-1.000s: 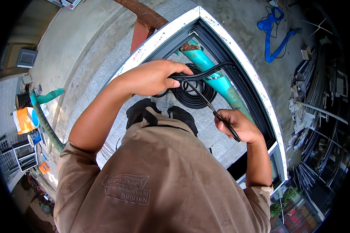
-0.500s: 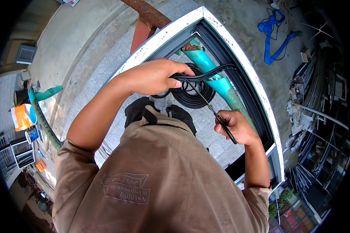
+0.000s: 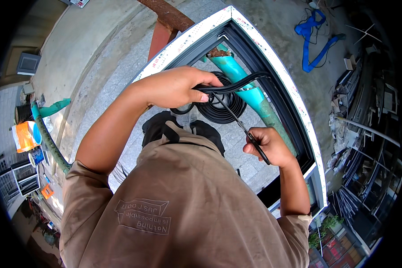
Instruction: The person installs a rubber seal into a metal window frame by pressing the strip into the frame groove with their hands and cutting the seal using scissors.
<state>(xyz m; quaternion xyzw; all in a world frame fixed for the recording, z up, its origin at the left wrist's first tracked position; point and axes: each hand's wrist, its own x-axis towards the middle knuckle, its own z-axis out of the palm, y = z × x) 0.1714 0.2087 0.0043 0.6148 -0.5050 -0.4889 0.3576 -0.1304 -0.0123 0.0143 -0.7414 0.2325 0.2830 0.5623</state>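
My left hand (image 3: 176,87) pinches the strip (image 3: 239,84), probably to steady it near the scissors (image 3: 259,149) (tips close by), which my right hand (image 3: 271,145) grips by the handles.

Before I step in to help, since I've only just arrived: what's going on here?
The person's left hand grips a black strip that runs across to the right side of a frame. The right hand holds scissors, the blades reaching up to the strip. Whether they have cut it, I can't tell. A black coil lies below.
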